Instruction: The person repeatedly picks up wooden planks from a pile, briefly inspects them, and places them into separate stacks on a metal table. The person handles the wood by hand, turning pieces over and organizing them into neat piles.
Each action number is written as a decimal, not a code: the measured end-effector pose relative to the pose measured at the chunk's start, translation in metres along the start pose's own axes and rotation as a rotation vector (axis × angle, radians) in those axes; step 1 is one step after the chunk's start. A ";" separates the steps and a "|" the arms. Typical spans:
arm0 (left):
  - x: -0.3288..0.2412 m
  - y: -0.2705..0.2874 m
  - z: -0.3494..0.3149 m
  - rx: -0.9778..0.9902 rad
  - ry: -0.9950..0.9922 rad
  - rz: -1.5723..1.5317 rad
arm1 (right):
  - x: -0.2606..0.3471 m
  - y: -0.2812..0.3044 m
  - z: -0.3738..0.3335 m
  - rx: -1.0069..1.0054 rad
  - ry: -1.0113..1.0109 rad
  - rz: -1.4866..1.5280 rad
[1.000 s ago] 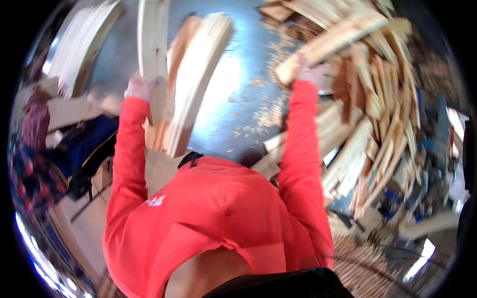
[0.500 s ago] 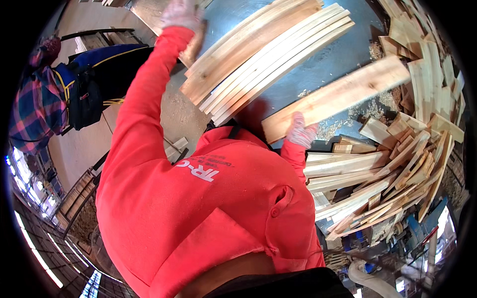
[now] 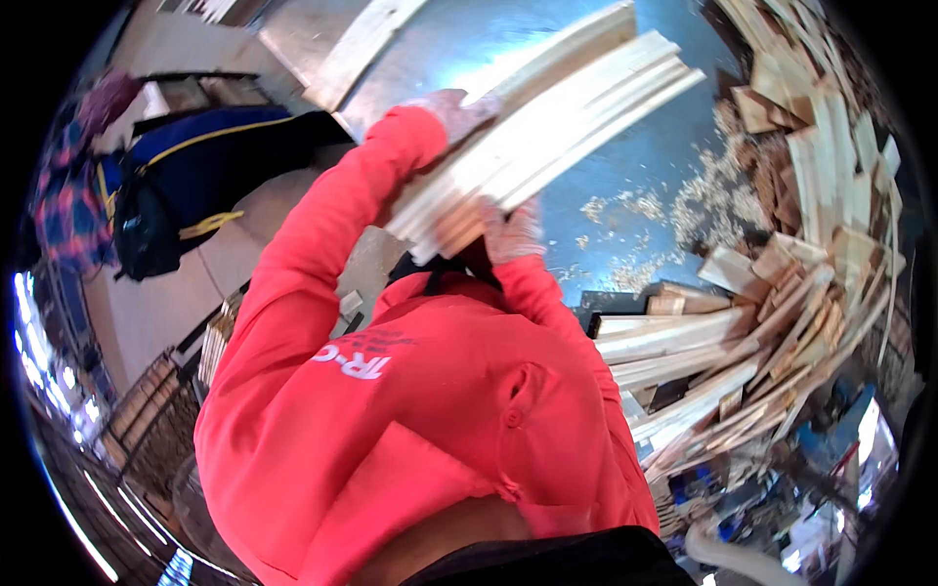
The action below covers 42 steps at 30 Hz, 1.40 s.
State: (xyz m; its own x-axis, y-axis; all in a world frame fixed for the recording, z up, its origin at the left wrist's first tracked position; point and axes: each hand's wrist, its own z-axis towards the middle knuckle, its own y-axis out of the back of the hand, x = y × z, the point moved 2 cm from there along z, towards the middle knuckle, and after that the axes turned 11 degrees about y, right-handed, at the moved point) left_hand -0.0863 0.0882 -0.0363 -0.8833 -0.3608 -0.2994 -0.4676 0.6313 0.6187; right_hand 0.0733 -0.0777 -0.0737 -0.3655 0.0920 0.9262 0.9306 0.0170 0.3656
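Observation:
A stack of pale, slightly curved wooden boards (image 3: pixel 576 117) slants over the blue-grey tabletop, blurred by motion. My left hand (image 3: pixel 454 112), in a light glove, grips the stack's far left side. On the near side my right hand (image 3: pixel 513 234), gloved too, presses against the lower edge with its fingers up along the boards. The stack lies between both hands, and the fingertips are partly hidden by wood and blur. Another pale board (image 3: pixel 366 49) lies apart at the far left, beyond my left hand.
Wood shavings (image 3: pixel 718 195) are scattered on the tabletop (image 3: pixel 596 176) to the right. Beyond them lies a heap of loose offcuts (image 3: pixel 772 283) along the right side. A person in a plaid shirt (image 3: pixel 73 210) stands at the left. Machine parts (image 3: pixel 821 459) show at lower right.
My left hand has come back from the far left to the stack. My right hand has left the single board's former place on the right and moved left to the stack; that spot now shows bare tabletop.

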 end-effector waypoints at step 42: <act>-0.159 -0.279 -0.181 1.142 -0.203 -0.562 | -0.003 0.311 -0.330 -0.374 -0.715 -0.127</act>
State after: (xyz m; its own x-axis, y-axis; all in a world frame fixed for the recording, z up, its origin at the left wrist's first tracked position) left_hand 0.1905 -0.1552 -0.0299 -0.4990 -0.7203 -0.4817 -0.4505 0.6905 -0.5658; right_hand 0.3583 -0.4009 0.0677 -0.2505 0.7269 0.6394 0.7694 -0.2514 0.5872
